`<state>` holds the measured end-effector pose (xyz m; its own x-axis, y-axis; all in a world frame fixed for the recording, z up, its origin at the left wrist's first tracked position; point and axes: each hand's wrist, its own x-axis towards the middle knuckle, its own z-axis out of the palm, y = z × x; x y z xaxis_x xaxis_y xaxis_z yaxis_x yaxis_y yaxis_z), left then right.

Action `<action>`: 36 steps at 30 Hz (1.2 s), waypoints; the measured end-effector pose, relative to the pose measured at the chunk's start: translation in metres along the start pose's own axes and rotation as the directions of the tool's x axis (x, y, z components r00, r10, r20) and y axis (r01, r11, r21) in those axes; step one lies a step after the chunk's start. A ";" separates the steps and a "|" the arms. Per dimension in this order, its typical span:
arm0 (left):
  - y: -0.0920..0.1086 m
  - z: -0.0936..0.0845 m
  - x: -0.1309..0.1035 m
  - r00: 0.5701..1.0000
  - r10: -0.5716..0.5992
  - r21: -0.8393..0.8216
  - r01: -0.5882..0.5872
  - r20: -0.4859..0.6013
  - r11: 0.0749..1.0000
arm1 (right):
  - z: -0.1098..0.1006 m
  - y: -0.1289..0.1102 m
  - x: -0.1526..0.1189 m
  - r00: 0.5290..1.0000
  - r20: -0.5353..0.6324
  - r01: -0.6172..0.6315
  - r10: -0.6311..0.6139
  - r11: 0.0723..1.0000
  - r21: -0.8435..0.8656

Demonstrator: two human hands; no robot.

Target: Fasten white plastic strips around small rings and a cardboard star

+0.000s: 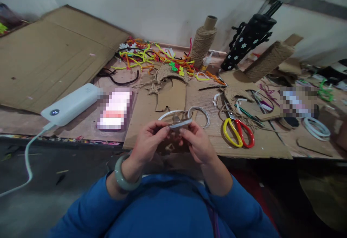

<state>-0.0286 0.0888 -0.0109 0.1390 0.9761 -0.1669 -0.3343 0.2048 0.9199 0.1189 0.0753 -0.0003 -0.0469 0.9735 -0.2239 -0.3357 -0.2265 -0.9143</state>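
Observation:
My left hand (149,138) and my right hand (200,141) are close together at the table's front edge. Both pinch a narrow grey-white strip (180,124) by its two ends, thumbs on the near side. Just beyond it, a thin roll of white tape (208,117) stands on the cardboard, with a white band curving toward my left fingers. Whether that band joins the strip is hidden by my hands. Farther back lie a curved piece of cardboard (173,95), a twine-covered crescent (166,72) and a small twine star (153,89).
Scissors (230,113) with yellow and red handles lie right of my hands. A white power bank (73,104) and a lit phone (115,108) are left. Behind stand twine spools (204,41), a black flowered holder (244,44) and colourful pipe cleaners (143,55).

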 end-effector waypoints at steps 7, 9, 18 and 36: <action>0.006 0.002 0.002 0.998 -0.048 0.009 0.047 0.039 0.999 | -0.016 -0.008 -0.008 1.000 -0.006 0.021 -0.022 0.982 -0.187; 0.005 0.003 0.002 0.998 -0.062 0.006 0.061 0.034 0.998 | -0.017 -0.008 -0.007 0.998 -0.060 0.019 -0.032 0.978 -0.209; -0.006 -0.001 0.001 0.997 0.023 -0.081 -0.017 0.068 0.997 | -0.005 0.008 -0.002 0.985 -0.166 0.033 -0.045 0.997 -0.072; 0.015 0.009 0.007 0.987 -0.113 -0.137 0.128 0.114 0.982 | -0.014 0.004 0.000 0.988 -0.091 0.087 -0.125 0.938 -0.336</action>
<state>-0.0239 0.0982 0.0052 0.2811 0.9322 -0.2278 -0.4382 0.3359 0.8338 0.1307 0.0740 -0.0090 0.0811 0.9871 -0.1381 -0.0025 -0.1383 -0.9904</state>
